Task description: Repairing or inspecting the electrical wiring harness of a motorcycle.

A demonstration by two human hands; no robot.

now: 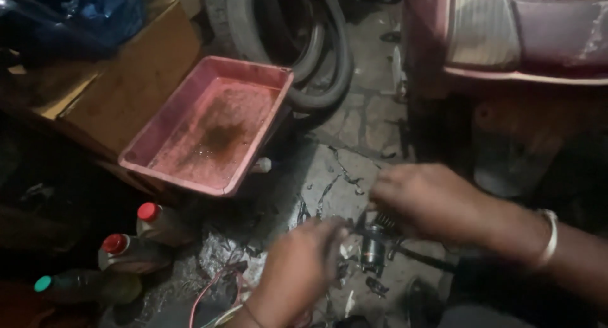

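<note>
A small metal cylindrical part (372, 247) with a spring-like coil at its top stands on the dirty floor near the bottom middle. My right hand (425, 198) reaches in from the right, wearing a pale bangle on the wrist, and its fingers close on the top of the part. My left hand (296, 270) comes up from the bottom edge, blurred, with its fingertips just left of the part; whether it touches the part cannot be made out.
A red plastic tray (266, 135) with oily residue sits tilted at the upper middle, on a brown box (136, 81). Three bottles with red and green caps (130, 249) lie at the lower left. Tyres (329, 68) lean behind. Thin wires (212, 290) trail by my left wrist.
</note>
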